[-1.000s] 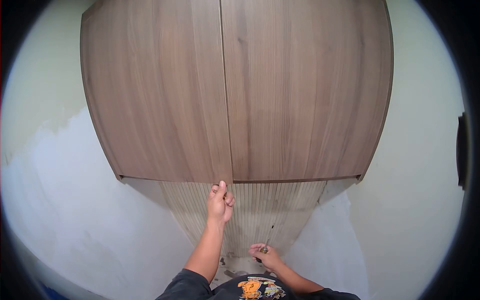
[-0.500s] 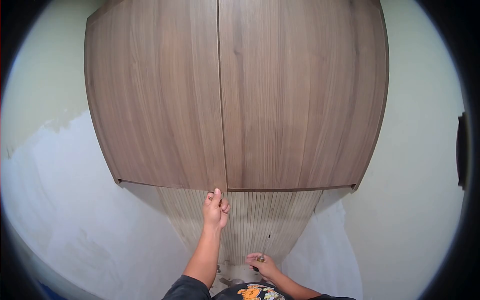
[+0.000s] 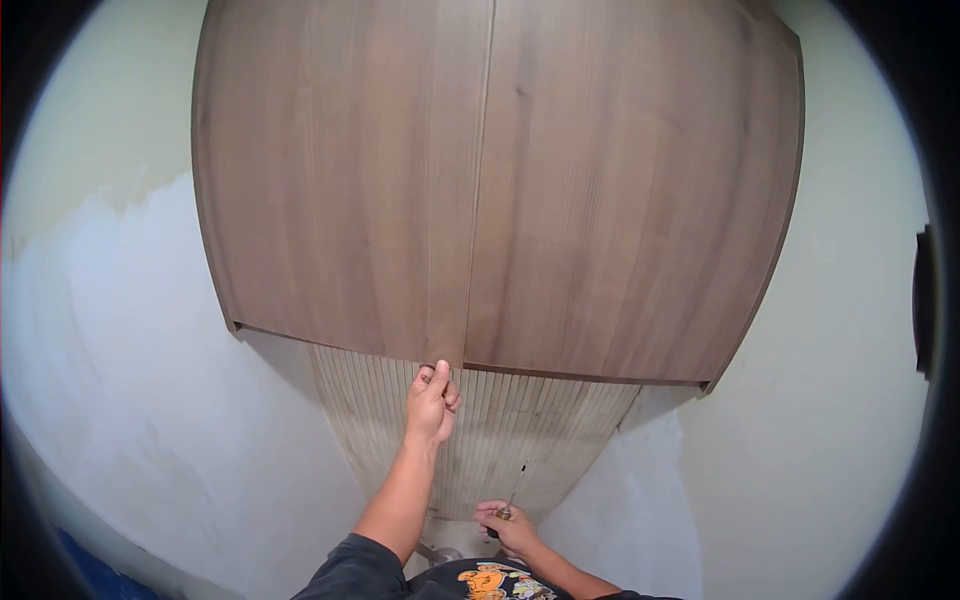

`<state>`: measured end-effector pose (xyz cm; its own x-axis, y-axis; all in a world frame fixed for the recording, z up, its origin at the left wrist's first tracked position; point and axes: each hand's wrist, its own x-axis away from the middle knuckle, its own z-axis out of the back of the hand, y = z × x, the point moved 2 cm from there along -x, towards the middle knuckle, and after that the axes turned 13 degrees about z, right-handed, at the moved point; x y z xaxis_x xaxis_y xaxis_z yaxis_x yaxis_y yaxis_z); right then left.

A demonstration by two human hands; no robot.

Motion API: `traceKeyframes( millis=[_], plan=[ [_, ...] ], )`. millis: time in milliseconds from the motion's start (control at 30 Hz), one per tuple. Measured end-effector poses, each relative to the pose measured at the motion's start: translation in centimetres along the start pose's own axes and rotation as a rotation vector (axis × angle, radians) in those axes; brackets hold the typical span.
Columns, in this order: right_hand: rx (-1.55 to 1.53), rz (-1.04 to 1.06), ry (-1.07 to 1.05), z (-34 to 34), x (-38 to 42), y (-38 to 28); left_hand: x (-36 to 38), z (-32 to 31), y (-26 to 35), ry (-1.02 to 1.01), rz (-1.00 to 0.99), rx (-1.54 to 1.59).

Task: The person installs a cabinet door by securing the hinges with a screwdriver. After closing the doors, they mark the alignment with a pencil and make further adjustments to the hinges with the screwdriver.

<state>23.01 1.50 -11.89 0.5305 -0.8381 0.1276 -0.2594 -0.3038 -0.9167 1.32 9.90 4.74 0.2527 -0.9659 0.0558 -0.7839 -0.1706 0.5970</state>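
Note:
My left hand pinches the bottom edge of the left cabinet door, near its inner corner, with the thumb on the front face. The fingertips behind the edge are partly hidden. The right cabinet door sits beside it, with a narrow gap between the two. Low in front of my body, my right hand is closed around the handle of a screwdriver. Its thin shaft points up and away from me, with a dark band near the tip. Neither the screwdriver nor that hand touches the cabinet.
Ribbed light panelling covers the wall below the cabinet. Patchy white and greenish side walls stand close on both sides. A dark object is at the far right, and something blue shows at the lower left.
My view has shifted and tilted, so the cabinet appears further right and slanted. My left hand still grips the door edge, and my right hand still holds the screwdriver.

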Motion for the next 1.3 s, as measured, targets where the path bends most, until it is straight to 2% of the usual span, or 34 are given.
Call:
traceKeyframes(
  millis=[400, 667, 767, 833, 1300],
  plan=[
    [0.054, -0.071, -0.069, -0.6, 0.4, -1.2, 0.4, -0.5, 0.1, -0.019, 0.013, 0.019],
    [0.092, 0.081, -0.07, -0.2, -0.6, 2.1, 1.1, 0.8, 0.1, -0.024, 0.003, -0.037],
    [0.086, 0.081, -0.055, -0.7, -0.5, 1.3, 1.0, 0.8, 0.0, -0.029, -0.001, -0.033],
    [0.055, 0.011, -0.031, -1.3, -0.1, -1.0, 0.5, -0.5, 0.4, 0.022, -0.009, -0.041],
    [0.018, 0.091, -0.003, -1.4, -0.3, 0.2, -0.1, 1.2, 0.0, -0.064, -0.006, 0.012]
  ],
)
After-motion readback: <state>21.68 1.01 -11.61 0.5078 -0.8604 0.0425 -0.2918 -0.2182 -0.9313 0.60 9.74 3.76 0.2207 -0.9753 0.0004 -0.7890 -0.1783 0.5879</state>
